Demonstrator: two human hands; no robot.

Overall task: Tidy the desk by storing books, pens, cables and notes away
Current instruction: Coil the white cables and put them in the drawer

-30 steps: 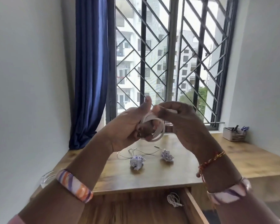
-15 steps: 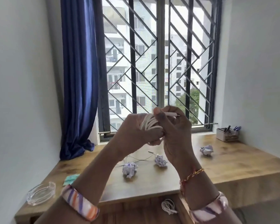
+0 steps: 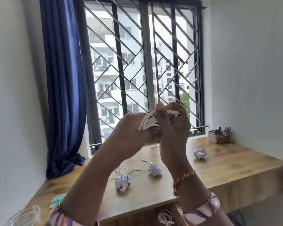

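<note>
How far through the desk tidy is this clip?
Done: pens stand in the holder; one coiled cable lies in the drawer. In hand: both hands, left and right, wind a white cable. Left: a loose cable, three paper balls and a green note on the desk.

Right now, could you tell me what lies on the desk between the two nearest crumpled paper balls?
In the head view, a loose white cable trails between the left ball and right ball.
</note>
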